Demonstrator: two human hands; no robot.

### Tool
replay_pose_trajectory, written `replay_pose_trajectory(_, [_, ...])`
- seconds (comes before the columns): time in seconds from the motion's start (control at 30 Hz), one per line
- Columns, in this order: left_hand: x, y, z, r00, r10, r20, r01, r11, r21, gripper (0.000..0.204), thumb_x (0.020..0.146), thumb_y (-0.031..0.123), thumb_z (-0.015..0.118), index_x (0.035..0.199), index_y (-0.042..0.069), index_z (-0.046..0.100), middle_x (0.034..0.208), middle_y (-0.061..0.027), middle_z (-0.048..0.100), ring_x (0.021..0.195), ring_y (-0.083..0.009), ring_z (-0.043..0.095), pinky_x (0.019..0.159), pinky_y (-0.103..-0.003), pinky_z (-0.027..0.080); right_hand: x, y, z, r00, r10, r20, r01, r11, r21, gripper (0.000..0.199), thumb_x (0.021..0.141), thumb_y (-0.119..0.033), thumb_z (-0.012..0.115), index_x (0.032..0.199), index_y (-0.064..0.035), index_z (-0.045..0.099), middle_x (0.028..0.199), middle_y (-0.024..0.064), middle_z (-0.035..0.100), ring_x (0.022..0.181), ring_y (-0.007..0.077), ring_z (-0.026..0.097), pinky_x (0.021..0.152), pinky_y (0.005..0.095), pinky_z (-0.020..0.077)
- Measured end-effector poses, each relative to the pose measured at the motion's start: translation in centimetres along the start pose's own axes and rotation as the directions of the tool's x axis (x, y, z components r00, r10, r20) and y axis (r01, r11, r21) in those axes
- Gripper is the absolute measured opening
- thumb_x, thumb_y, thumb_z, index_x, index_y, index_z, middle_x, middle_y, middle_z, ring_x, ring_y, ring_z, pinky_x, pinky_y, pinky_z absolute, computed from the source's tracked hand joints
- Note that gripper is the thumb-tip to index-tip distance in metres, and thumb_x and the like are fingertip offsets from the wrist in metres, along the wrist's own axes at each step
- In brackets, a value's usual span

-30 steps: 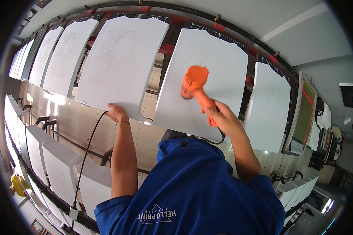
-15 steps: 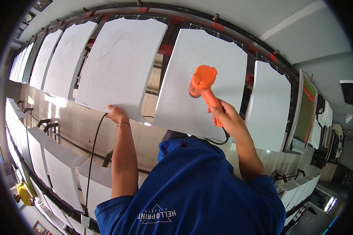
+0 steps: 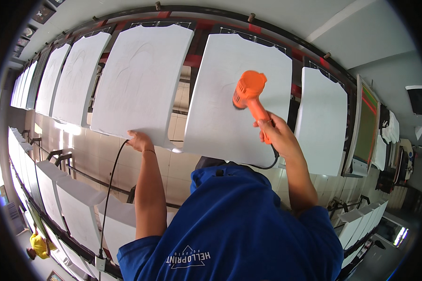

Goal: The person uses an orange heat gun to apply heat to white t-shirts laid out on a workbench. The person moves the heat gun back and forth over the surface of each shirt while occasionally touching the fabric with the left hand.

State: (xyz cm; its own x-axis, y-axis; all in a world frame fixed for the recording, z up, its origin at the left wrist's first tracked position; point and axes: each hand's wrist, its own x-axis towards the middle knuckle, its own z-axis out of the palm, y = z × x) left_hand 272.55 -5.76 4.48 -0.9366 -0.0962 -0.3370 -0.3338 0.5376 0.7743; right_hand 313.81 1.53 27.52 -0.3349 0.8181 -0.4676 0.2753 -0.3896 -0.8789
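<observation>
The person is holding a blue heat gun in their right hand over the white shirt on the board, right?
Not quite: the heat gun is orange, not blue, as the head view shows. The rest holds: the right hand grips it and points it at a white shirt stretched on a board.

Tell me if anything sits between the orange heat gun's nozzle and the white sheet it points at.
Nothing visible does. The right hand holds the orange heat gun over the white sheet, with only open air between.
</observation>
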Motion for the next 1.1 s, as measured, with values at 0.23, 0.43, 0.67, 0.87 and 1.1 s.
replay_pose_trajectory(0.23, [2.7,-2.0,0.9,1.0,0.027,-0.015,-0.026,0.996,0.085,0.061,0.094,0.051,0.041,0.129,0.001,0.038,0.115,-0.0286,0.059,0.1,-0.0433,0.061,0.085,-0.049,0.051,-3.9,0.2,-1.4,0.982,0.129,0.139,-0.13,0.992,-0.004,0.041,0.096,-0.02,0.053,0.129,0.0056,0.05,0.096,0.0077,0.063,0.064,0.0091,0.051,0.059,0.0249,0.0438])
replay_pose_trajectory(0.43, [1.5,-1.0,1.6,1.0,0.008,-0.007,-0.008,0.999,0.041,0.057,0.096,0.047,0.042,0.124,-0.003,0.038,0.106,-0.0289,0.06,0.092,-0.0428,0.063,0.078,-0.046,0.054,-1.4,1.1,-1.7,0.992,0.02,-0.122,-0.012,0.997,0.072,0.042,0.096,-0.027,0.054,0.125,0.0032,0.051,0.096,0.007,0.061,0.066,0.0094,0.051,0.06,0.0249,0.0435])
replay_pose_trajectory(0.67, [7.9,-7.4,5.0,0.978,0.206,-0.019,-0.206,0.978,0.021,0.055,0.096,0.045,0.045,0.123,-0.002,0.039,0.103,-0.029,0.061,0.087,-0.042,0.063,0.075,-0.045,0.053,-6.1,1.9,-2.7,0.993,0.115,0.015,-0.115,0.991,0.066,0.041,0.097,-0.024,0.052,0.126,0.0043,0.051,0.092,0.004,0.059,0.062,0.0078,0.05,0.054,0.0233,0.0397])
replay_pose_trajectory(0.87, [12.2,-10.4,3.2,0.961,0.263,-0.079,-0.253,0.96,0.117,0.058,0.094,0.047,0.046,0.125,-0.001,0.037,0.105,-0.0296,0.061,0.089,-0.0425,0.063,0.075,-0.047,0.053,-5.3,1.0,-3.5,0.997,0.078,0.013,-0.078,0.997,0.021,0.043,0.097,-0.027,0.054,0.126,0.0037,0.051,0.093,0.0051,0.06,0.063,0.0087,0.05,0.056,0.0243,0.0407])
replay_pose_trajectory(1.1, [4.5,-3.4,1.9,0.995,0.094,-0.018,-0.093,0.995,0.029,0.058,0.094,0.048,0.046,0.126,0.0,0.038,0.105,-0.028,0.061,0.088,-0.0407,0.063,0.076,-0.047,0.053,-4.5,2.7,-3.9,0.995,0.017,-0.103,-0.009,0.997,0.079,0.04,0.097,-0.026,0.053,0.123,0.0036,0.053,0.089,0.0045,0.06,0.062,0.0083,0.051,0.054,0.0243,0.0405])
